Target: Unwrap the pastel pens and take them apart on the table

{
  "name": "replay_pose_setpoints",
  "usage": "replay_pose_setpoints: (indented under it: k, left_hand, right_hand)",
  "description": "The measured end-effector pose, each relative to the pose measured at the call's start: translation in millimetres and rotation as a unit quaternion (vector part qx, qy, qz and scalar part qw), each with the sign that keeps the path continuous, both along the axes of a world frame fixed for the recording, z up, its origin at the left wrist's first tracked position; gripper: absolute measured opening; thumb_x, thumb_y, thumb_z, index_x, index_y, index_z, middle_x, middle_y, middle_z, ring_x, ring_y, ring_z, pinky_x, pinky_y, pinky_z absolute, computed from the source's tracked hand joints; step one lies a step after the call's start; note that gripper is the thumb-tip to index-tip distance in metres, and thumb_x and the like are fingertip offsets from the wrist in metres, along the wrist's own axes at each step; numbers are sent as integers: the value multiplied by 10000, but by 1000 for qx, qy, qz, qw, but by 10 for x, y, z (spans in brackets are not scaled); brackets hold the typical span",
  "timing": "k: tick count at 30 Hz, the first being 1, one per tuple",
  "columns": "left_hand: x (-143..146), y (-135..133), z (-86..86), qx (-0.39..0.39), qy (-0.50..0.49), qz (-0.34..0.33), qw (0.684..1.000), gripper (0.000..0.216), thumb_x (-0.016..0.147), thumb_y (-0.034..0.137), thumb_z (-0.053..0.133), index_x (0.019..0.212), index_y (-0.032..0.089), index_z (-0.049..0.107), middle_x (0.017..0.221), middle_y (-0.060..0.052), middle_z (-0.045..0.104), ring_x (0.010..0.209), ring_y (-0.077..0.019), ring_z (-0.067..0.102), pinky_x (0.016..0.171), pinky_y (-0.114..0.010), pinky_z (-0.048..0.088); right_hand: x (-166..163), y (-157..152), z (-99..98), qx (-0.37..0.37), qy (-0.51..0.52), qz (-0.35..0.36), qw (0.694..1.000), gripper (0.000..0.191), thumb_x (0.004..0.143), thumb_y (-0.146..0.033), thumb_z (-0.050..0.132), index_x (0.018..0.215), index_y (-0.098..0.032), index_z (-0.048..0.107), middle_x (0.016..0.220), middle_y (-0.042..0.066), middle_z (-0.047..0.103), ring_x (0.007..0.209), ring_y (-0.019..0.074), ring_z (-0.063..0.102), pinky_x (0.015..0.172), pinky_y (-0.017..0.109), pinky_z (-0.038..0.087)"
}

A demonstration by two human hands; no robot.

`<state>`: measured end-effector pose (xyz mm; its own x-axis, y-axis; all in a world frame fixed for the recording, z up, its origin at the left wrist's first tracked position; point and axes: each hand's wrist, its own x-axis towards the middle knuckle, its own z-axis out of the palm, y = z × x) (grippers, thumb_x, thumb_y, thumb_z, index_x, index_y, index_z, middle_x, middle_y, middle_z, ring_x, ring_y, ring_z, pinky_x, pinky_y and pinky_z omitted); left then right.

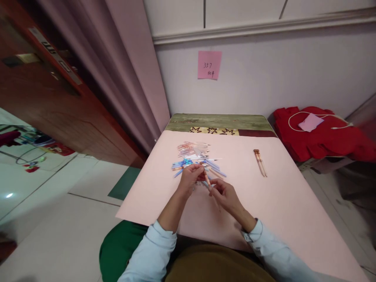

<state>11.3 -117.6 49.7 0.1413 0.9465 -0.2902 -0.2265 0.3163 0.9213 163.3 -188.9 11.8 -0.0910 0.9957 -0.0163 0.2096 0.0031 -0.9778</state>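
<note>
A slim peach-coloured pen (207, 179) slants between my two hands above the table. My left hand (190, 178) pinches its upper end, where a brown part shows. Lower down, the fingers of my right hand (225, 194) close round the barrel, and a thin tip points down toward me. Just beyond my hands lie several blue and violet pen barrels (216, 167) and a cluster of bright blue pieces (188, 161). Behind these is a heap of clear and pinkish slim parts (190, 149), some with dark tips. My left hand partly covers the nearest parts.
On the right of the pale pink table cover (282, 203) lie a few pens with brown tops (259, 161) side by side. A red cloth (320, 135) with a white cable is beyond the table's right edge. A pink note (209, 65) hangs on the wall; a wooden door (88, 117) stands left.
</note>
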Motion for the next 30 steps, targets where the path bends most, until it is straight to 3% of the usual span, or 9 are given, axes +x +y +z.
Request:
replay_pose_setpoints:
  k: [3,7,11,17,27,30]
  left_hand:
    - [-4,-17,18,-6,-21,-9,1000,352,631,355,803,866,124,680,702,-28,686,589,-137,637,600,-273,524]
    - [22,-51,8,5,-52,-18,998,353,654,356,803,888,116,696,744,-42,696,628,-134,641,643,-280,534]
    - [88,-120,31,4,-94,9,995,356,672,380,795,887,118,686,789,-63,704,665,-148,653,610,-273,536]
    - [196,-260,114,17,-125,25,992,317,696,415,758,793,136,643,740,-45,666,545,-147,589,370,-235,437]
    - [255,-336,224,53,-103,45,992,309,688,414,762,764,144,631,742,-45,662,600,-145,603,406,-213,450]
    - [269,-352,212,59,-109,49,991,306,697,404,759,783,140,632,761,-53,663,612,-148,607,413,-218,463]
  right_hand:
    - [-82,104,99,-40,105,-8,994,341,834,-489,622,960,-174,647,641,4,645,576,149,586,554,248,424]
    - [-150,181,196,-23,160,-33,986,321,823,-488,643,868,-171,653,657,-5,611,599,136,566,591,253,436]
    - [-195,162,245,8,153,-50,987,295,854,-459,613,772,-176,627,588,-26,556,543,114,498,548,239,395]
    - [-216,88,237,29,147,-77,986,282,857,-416,617,704,-181,589,559,-29,553,520,103,482,540,231,386]
    - [-165,43,323,75,82,-74,991,239,877,-397,595,758,-190,600,599,-19,576,550,118,509,571,244,401]
    - [-150,31,360,62,107,-68,990,259,872,-405,604,727,-190,596,589,-21,561,554,117,492,578,248,392]
